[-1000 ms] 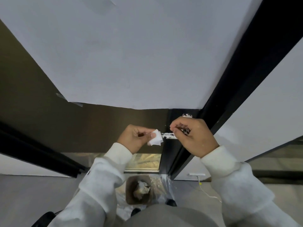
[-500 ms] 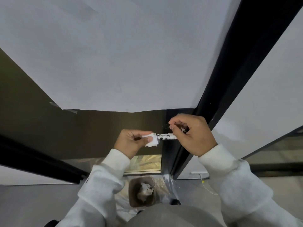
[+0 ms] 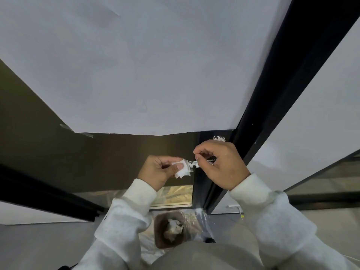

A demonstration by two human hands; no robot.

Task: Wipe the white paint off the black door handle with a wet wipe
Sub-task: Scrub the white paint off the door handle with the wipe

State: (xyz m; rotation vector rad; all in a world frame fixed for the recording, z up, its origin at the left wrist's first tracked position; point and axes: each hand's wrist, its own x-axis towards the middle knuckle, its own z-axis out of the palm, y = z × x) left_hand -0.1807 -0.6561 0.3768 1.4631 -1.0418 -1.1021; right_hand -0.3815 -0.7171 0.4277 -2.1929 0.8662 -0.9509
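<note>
The black door handle (image 3: pixel 194 164), smeared with white paint, sticks out leftward from the dark door edge. My left hand (image 3: pixel 157 170) pinches a small white wet wipe (image 3: pixel 183 168) between thumb and fingers, folded around the handle's free end. My right hand (image 3: pixel 220 164) has its fingers curled round the handle's inner part near the door, hiding that stretch. A patch of white paint (image 3: pixel 219 138) shows on the door edge just above my right hand.
A brown bin (image 3: pixel 169 228) with crumpled wipes stands on clear plastic sheeting on the floor below the handle. White paper (image 3: pixel 146 71) covers the door's upper part. The black door frame (image 3: pixel 282 94) runs up to the right.
My left hand with the wipe has shifted slightly right along the handle end, and the wipe hangs a little lower. My right hand keeps its hold.
</note>
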